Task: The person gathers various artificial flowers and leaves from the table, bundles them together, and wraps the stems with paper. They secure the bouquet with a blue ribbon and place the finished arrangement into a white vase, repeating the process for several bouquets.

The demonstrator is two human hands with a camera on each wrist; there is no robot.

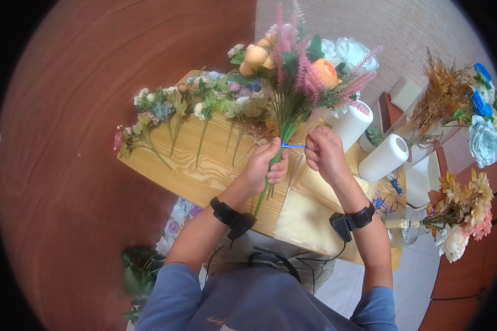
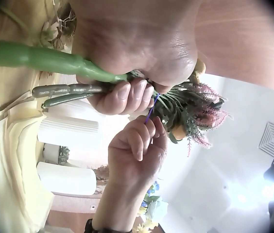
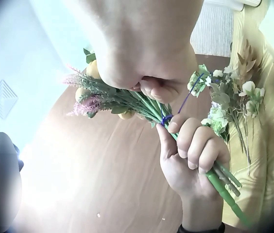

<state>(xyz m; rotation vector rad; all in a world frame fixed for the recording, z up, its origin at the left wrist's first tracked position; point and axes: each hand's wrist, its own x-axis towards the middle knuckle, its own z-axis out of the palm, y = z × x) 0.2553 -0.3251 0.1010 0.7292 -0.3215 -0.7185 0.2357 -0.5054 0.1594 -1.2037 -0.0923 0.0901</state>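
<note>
Over the table is an upright bouquet of artificial flowers (image 1: 326, 74), with peach blooms, pink sprays and pale blue blooms above green stems (image 3: 224, 190). My left hand (image 1: 266, 165) grips those stems in its fist just below a thin blue tie (image 1: 295, 146). The tie is wound round the stems and its free end stretches to the right. Fingers of my right hand (image 1: 326, 151) pinch that end; in the right wrist view the tie (image 3: 191, 92) runs taut from the stems. Thick green stem ends (image 2: 35, 59) stick out below my left fist.
Loose flower sprigs (image 1: 199, 107) lie along the table's left and back. Yellowish wrapping sheets (image 1: 306, 218) are under my right arm. Two white ribbed vases (image 1: 384, 157) stand at the right, near tangled blue ties (image 1: 389, 205). Further right are other arrangements (image 1: 469, 212).
</note>
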